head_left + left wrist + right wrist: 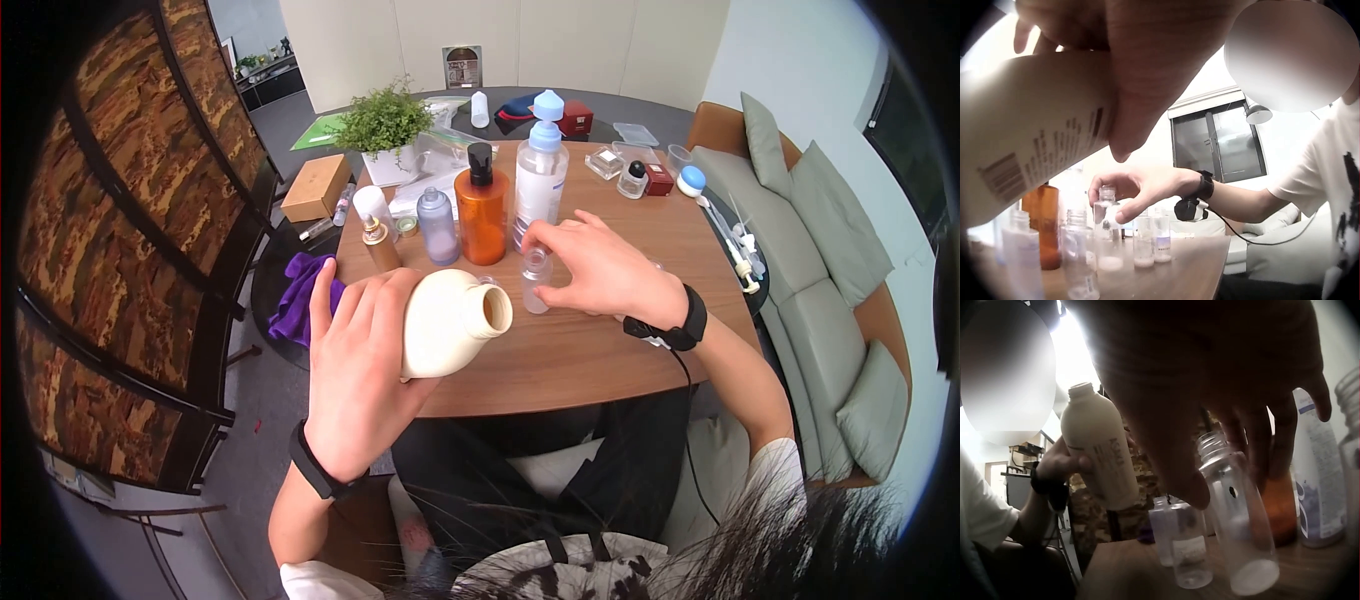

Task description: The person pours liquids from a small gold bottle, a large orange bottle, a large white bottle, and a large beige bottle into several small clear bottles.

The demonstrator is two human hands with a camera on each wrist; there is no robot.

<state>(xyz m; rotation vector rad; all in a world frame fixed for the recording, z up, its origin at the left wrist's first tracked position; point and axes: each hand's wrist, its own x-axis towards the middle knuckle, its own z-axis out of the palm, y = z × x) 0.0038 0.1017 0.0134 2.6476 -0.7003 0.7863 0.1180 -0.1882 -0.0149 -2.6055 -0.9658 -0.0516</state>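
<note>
In the head view my left hand [365, 340] grips a cream-coloured bottle [440, 325], tilted, its uncapped mouth pointing right. Dark print shows on its side [1104, 450] in the right wrist view. My right hand [610, 265] holds a small clear, uncapped bottle [537, 290] between thumb and fingers. This clear bottle [1110, 240] stands on the table, with white at its base, in the left wrist view. Close behind it are an amber bottle [483, 225] with a black top and a tall clear bottle [541, 185] with a light-blue top. A bluish bottle [438, 230] stands left of these.
A brown bottle [380, 248] with a gold top stands on the left of the wooden table [580, 365]. Behind are a potted plant [385, 130] and a cardboard box [315, 187]. A purple cloth [293, 305] hangs left; small containers [632, 180] sit back right. A cable [690, 420] trails from my right wrist.
</note>
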